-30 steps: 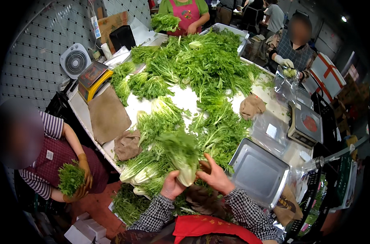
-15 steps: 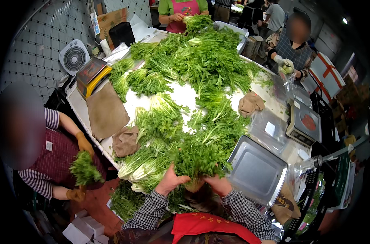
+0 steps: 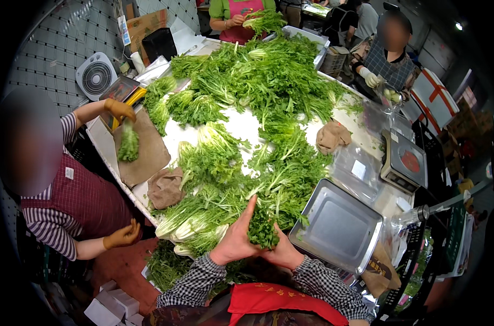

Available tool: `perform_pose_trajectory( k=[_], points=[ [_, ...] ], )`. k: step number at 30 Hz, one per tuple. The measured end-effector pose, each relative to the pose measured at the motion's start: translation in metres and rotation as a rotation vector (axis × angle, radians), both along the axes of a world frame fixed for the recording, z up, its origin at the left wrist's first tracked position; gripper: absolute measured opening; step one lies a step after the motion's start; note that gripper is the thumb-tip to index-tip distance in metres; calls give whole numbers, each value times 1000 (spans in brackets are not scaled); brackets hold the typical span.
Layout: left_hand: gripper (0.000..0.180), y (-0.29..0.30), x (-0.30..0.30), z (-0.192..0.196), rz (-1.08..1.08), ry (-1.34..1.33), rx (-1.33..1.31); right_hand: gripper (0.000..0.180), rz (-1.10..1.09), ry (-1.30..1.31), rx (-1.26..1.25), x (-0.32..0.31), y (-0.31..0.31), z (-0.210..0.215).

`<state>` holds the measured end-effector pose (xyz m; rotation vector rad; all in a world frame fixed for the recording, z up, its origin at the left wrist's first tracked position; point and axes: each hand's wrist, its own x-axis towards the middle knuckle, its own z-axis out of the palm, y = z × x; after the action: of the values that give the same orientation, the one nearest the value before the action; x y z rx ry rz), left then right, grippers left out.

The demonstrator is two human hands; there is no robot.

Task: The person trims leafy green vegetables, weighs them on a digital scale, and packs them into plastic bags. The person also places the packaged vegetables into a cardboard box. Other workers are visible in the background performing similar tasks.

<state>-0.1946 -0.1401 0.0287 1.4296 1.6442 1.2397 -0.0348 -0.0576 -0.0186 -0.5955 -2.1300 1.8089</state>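
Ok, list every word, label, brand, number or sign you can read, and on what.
None can be read.
Red cloth on the wearer: yellow marks, blurred.
Brown paper bag: dark print, blurred.
White label on clear plastic: too small.
White tag on burgundy apron: too small.
Held greens: none.

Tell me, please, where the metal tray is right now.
In the head view, the metal tray lies right of centre, just beyond and right of the right hand, with clear plastic past its far edge.
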Motion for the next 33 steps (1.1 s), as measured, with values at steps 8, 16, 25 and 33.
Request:
perform_pose_trajectory(
  k=[8, 16, 25, 33],
  points=[
    [108, 2, -3, 9, -23, -341, -209, 80, -151, 29, 384, -6, 13, 63],
    [38, 2, 12, -12, -138, -44, -281, 19, -252, 28, 785, -22, 5, 57],
    [15, -12, 33, -41, -16, 368, -301, 31, -234, -81, 628, -16, -1, 27],
    [19, -14, -3, -22, 37, -244, -316, 39, -268, -103, 149, -20, 44, 58]
  ],
)
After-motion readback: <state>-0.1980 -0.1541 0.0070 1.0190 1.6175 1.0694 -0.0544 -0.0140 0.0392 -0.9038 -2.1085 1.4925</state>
